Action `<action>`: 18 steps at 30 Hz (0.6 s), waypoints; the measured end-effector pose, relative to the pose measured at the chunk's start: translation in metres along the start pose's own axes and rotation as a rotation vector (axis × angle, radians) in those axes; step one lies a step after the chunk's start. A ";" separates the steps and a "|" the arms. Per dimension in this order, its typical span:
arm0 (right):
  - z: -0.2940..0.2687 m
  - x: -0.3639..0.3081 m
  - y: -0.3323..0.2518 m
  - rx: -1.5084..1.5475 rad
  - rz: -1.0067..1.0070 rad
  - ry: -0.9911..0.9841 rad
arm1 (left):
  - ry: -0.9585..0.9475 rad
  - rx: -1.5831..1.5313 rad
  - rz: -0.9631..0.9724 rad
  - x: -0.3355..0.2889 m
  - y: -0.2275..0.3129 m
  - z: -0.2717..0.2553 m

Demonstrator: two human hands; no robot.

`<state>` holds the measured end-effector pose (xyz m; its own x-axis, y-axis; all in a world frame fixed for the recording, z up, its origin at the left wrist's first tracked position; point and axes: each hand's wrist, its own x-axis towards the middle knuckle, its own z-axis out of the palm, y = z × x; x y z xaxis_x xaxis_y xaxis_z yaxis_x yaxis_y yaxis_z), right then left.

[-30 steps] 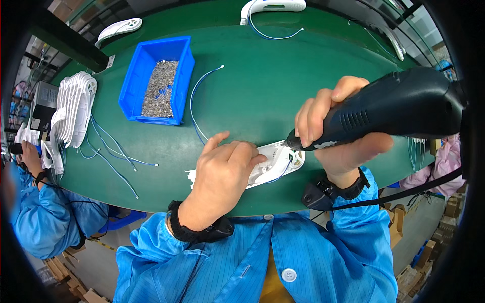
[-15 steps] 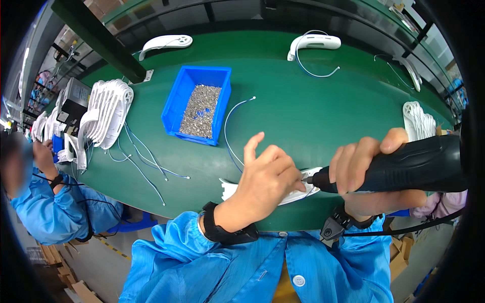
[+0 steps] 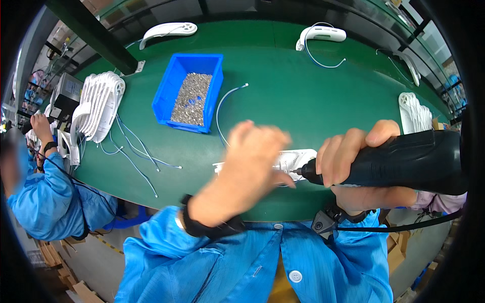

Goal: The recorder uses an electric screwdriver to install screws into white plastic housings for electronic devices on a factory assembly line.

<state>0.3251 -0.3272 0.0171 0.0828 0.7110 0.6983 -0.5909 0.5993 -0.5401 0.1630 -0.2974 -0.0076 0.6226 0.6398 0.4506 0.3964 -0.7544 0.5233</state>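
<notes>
My right hand [image 3: 336,156] is wrapped round a black electric screwdriver [image 3: 404,162], which lies nearly level and points left. The screwdriver's tip is at a white curved plastic part [image 3: 303,155] on the table near me. Over the left portion of that part is my left hand [image 3: 247,161], its fingers smeared by motion; whether they hold anything does not show. A thin blue-and-white cable [image 3: 218,113] curves up the table from behind my left hand. Beyond it stands a blue bin [image 3: 160,103] of small metal screws [image 3: 189,101].
The green table [image 3: 273,101] bears a stack of white parts [image 3: 101,103] with trailing cables on the left and another stack [image 3: 414,112] at right. Single white parts [image 3: 169,30] lie along the far side. A person in blue [image 3: 48,202] works at the left.
My left hand has moved left and up, away from the screwdriver's tip, baring more of the white part. The screwdriver has shifted slightly left. The whole view has shifted a little.
</notes>
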 end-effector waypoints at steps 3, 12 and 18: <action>-0.002 -0.004 -0.012 -0.179 0.064 0.024 | 0.272 0.364 -0.072 0.016 -0.057 -0.050; -0.004 -0.016 0.005 -0.052 0.022 0.089 | -0.221 0.499 -0.438 0.007 -0.115 -0.063; -0.007 -0.018 0.009 -0.059 0.001 0.092 | -0.103 0.583 -0.362 0.006 -0.118 -0.057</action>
<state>0.3236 -0.3322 -0.0033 0.1569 0.7407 0.6532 -0.5432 0.6171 -0.5693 0.0818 -0.1962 -0.0257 0.4328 0.8704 0.2349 0.8708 -0.4710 0.1410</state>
